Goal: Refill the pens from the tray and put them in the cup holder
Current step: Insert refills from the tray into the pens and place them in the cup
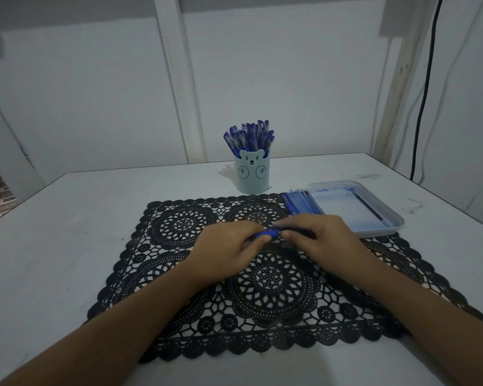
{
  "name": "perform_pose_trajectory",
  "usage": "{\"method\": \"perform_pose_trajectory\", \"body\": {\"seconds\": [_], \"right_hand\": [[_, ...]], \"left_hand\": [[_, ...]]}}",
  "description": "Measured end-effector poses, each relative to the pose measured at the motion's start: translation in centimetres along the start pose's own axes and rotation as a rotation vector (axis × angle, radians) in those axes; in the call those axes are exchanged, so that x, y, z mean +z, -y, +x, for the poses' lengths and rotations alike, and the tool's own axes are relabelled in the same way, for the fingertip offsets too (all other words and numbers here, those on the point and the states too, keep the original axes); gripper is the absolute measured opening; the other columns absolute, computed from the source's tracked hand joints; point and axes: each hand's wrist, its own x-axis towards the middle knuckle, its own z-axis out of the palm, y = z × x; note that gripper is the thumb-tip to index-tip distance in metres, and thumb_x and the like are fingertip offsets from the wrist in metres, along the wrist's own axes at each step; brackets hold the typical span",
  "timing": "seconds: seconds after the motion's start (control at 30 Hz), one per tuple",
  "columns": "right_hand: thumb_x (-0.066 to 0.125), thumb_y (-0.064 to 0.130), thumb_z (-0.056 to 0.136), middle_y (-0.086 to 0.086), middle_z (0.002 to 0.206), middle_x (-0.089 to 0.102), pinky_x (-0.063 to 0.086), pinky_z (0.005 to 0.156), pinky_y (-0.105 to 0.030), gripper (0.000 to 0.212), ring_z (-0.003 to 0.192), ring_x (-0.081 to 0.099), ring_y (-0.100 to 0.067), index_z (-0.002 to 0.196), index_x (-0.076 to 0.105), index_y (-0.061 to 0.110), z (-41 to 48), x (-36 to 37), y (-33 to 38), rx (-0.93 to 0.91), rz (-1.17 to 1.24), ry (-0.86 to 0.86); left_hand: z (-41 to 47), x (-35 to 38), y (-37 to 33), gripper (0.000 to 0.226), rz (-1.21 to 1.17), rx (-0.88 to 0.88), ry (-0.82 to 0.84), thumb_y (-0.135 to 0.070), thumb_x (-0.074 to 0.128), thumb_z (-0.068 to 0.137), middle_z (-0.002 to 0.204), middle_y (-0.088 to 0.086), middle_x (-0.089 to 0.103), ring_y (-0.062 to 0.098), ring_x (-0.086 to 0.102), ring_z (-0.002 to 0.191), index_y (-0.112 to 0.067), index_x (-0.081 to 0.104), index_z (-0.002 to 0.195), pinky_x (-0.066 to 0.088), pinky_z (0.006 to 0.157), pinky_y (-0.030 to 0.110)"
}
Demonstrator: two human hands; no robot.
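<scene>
A blue pen (267, 234) is held crosswise over the lace placemat (176, 274).
Its ends are pinched by the left hand (229, 247) and right hand (318, 238); the bear cup holder (252, 175) is set straight ahead, well apart, the tray (379, 233) nearer the right.

One blue pen (268, 234), horizontal, pinched between left hand (226, 247) and right hand (319, 238); pen-filled bear cup holder (253, 175) beyond them; pale tray (377, 233) beyond-right.

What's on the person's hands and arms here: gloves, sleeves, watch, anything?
Nothing worn that shows. The left hand and right hand are bare: no gloves, rings or markers visible. The left forearm and right forearm are uncovered to the frame edge: no sleeves, watch or bands.
</scene>
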Motion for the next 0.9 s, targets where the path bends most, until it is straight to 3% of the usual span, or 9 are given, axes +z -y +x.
{"method": "perform_pose_trajectory", "body": {"seconds": [0.07,0.17,0.3,0.43,0.57,0.67,0.8,0.9], "right_hand": [[0.064,0.015,0.085,0.022,0.092,0.061,0.039,0.079,-0.001,0.023,0.085,0.056,0.014,0.106,0.069,0.022,-0.1,0.3,-0.3,-0.073,-0.002,-0.021],[0.064,0.013,0.084,0.023,0.090,0.062,0.041,0.078,-0.003,0.023,0.087,0.058,0.011,0.105,0.070,0.018,-0.4,0.7,-1.1,-0.167,-0.010,-0.010],[0.061,0.013,0.082,0.005,0.092,0.069,0.046,0.078,-0.009,0.024,0.087,0.061,-0.001,0.104,0.070,0.014,-0.7,1.2,-1.3,-0.277,-0.043,-0.028],[0.062,0.010,0.082,0.001,0.092,0.069,0.048,0.078,-0.013,0.023,0.085,0.061,-0.003,0.104,0.069,0.011,-0.8,1.4,-1.2,-0.344,-0.079,-0.023],[0.060,0.015,0.086,0.010,0.093,0.065,0.039,0.078,-0.001,0.021,0.086,0.057,0.004,0.104,0.061,0.024,-0.2,1.6,-1.1,-0.242,-0.054,-0.083],[0.063,0.013,0.085,0.024,0.088,0.053,0.037,0.071,0.001,0.038,0.077,0.054,0.011,0.095,0.038,0.041,0.1,1.5,-0.8,-0.105,-0.003,-0.113],[0.065,0.017,0.083,0.024,0.087,0.050,0.042,0.072,-0.004,0.035,0.077,0.054,0.008,0.101,0.040,0.032,0.2,1.3,-0.8,-0.054,-0.042,-0.127],[0.058,0.024,0.088,0.011,0.101,0.055,0.040,0.081,-0.014,0.034,0.092,0.053,-0.001,0.120,0.047,0.019,0.4,1.1,-1.4,-0.053,-0.102,-0.182]], "left_hand": [[0.0,-0.1,0.1,0.039,-0.039,-0.016,0.041,-0.046,0.036,0.090,0.062,-0.016,0.051,0.001,0.044,0.054,-0.022,0.067,0.091,0.031,0.048,0.012],[0.1,-0.2,0.4,0.039,-0.056,-0.028,0.150,-0.046,0.037,0.089,0.062,-0.015,0.048,0.004,0.042,0.054,-0.021,0.067,0.094,0.028,0.049,0.013],[0.1,-0.4,0.5,0.039,-0.095,-0.042,0.220,-0.045,0.037,0.088,0.060,-0.012,0.050,0.001,0.042,0.050,-0.020,0.067,0.091,0.028,0.049,0.014],[0.2,-0.5,0.5,0.038,-0.135,-0.055,0.250,-0.045,0.038,0.087,0.056,-0.012,0.049,-0.004,0.046,0.051,-0.022,0.068,0.092,0.027,0.048,0.010],[0.4,-0.6,0.3,0.038,-0.048,-0.089,0.162,-0.047,0.036,0.087,0.066,-0.011,0.058,0.000,0.046,0.055,-0.026,0.065,0.099,0.032,0.052,0.018],[0.8,-0.7,0.3,0.034,0.037,-0.009,0.065,-0.040,0.040,0.089,0.081,-0.008,0.063,0.006,0.053,0.070,-0.021,0.064,0.105,0.039,0.061,0.021],[2.0,-1.0,0.0,0.026,0.027,0.073,0.107,-0.027,0.047,0.090,0.094,-0.002,0.063,0.011,0.055,0.085,-0.014,0.061,0.108,0.041,0.075,0.024],[3.4,-2.1,-0.2,0.017,0.085,-0.116,0.144,-0.025,0.047,0.093,0.091,-0.004,0.061,0.014,0.058,0.080,-0.020,0.055,0.108,0.047,0.071,0.028]]}}
